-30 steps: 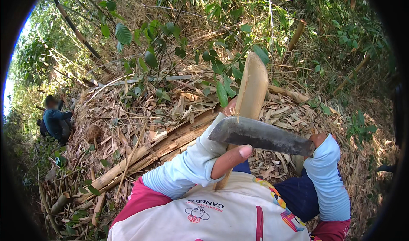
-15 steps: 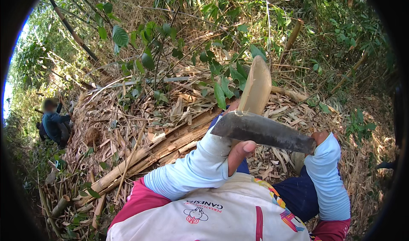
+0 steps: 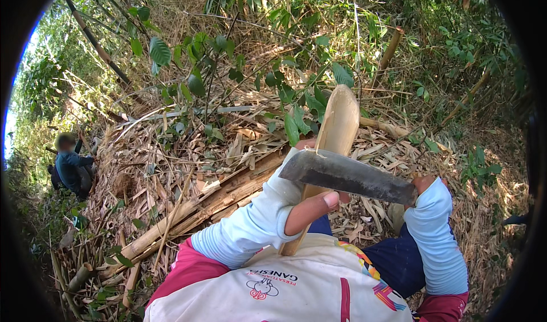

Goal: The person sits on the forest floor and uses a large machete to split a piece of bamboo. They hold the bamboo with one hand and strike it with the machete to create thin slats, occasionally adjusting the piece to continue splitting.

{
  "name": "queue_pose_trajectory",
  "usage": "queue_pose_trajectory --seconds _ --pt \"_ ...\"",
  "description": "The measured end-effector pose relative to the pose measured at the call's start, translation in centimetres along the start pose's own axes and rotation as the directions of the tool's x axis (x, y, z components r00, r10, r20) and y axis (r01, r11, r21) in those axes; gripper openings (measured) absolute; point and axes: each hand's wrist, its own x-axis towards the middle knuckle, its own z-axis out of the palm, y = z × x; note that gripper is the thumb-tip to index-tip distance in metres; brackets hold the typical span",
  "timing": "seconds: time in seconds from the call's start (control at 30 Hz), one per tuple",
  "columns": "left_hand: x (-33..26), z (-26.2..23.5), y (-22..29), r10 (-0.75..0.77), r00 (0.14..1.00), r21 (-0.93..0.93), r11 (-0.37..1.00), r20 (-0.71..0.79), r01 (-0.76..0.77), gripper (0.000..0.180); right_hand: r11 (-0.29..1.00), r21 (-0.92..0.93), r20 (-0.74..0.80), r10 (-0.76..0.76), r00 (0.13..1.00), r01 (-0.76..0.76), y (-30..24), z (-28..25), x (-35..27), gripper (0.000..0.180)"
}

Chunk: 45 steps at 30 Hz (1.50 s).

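A pale split piece of bamboo [image 3: 340, 119] with a rounded upper end stands tilted in front of my chest, its lower end against my shirt. Around its middle, my left hand [image 3: 310, 212] is closed, the thumb along the near side and other fingers mostly hidden. My right hand [image 3: 424, 184] grips a machete [image 3: 356, 176]; the sleeve and fist cover its handle. The broad dark blade points left and crosses in front of the bamboo piece, just above my left thumb. Whether the edge touches the bamboo, I cannot tell.
A long split bamboo stem [image 3: 188, 215] lies at the left on dry leaves and shavings [image 3: 239, 142]. A leafy sapling [image 3: 196, 82] rises ahead. Another person [image 3: 74, 165] sits at the far left. A cut stump [image 3: 390, 54] juts up at the back right.
The bamboo piece has turned and slid down toward me, so its lower end now shows below my left hand. The machete has shifted slightly left with my right hand.
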Motion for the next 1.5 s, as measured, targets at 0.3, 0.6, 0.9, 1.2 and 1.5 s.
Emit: queue_pose_trajectory --seconds 0.3,0.6,0.9,1.2,1.5 --pt "0.3 0.5 -1.0 0.137 0.989 0.007 0.991 -0.053 -0.137 0.066 0.992 0.075 -0.250 -0.078 0.965 0.099 0.7 1.3 -0.7 0.048" --pt "0.5 1.0 -2.1 0.255 0.962 0.140 0.961 -0.101 -0.240 0.047 0.995 0.066 -0.216 -0.052 0.975 0.068 0.7 1.3 -0.8 0.049" --pt "1.0 1.9 -2.4 0.254 0.944 0.123 0.965 -0.211 -0.232 0.039 0.997 0.070 -0.070 0.034 0.997 -0.029 0.2 0.3 -0.3 0.045" --pt "1.9 1.9 -3.4 0.236 0.932 0.146 0.968 -0.276 -0.202 0.039 0.997 0.054 -0.113 0.059 0.992 -0.053 0.6 1.2 0.2 0.042" --pt "4.3 1.4 -5.1 0.085 0.898 0.060 0.996 -0.432 -0.065 0.053 0.969 0.061 0.127 0.229 0.965 -0.238 -0.8 0.8 2.5 0.039"
